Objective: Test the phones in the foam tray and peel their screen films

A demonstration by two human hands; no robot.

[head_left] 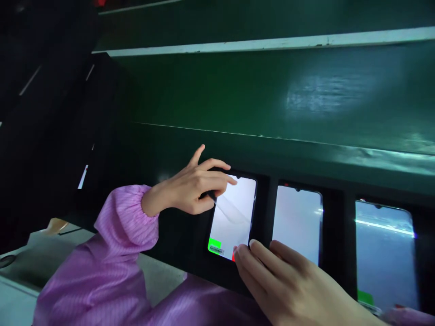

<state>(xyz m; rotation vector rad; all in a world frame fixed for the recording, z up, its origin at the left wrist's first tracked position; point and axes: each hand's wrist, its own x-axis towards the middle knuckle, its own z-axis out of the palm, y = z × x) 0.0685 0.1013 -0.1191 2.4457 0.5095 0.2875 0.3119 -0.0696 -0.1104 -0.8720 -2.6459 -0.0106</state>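
Observation:
Three phones with lit white screens stand side by side in a dark slanted fixture. My left hand is at the top left corner of the leftmost phone. Its thumb and fingers are pinched on a clear film that lies creased diagonally across the screen. My right hand rests at that phone's lower right corner, fingers stretched and close together, their tips touching the edge beside a red tab. A green label shows at the screen's lower left. Both arms wear pink-purple sleeves.
The middle phone and the right phone sit in their own slots of the fixture. Green shelving rises behind and above. A pale bench surface lies at lower left; the left side is dark.

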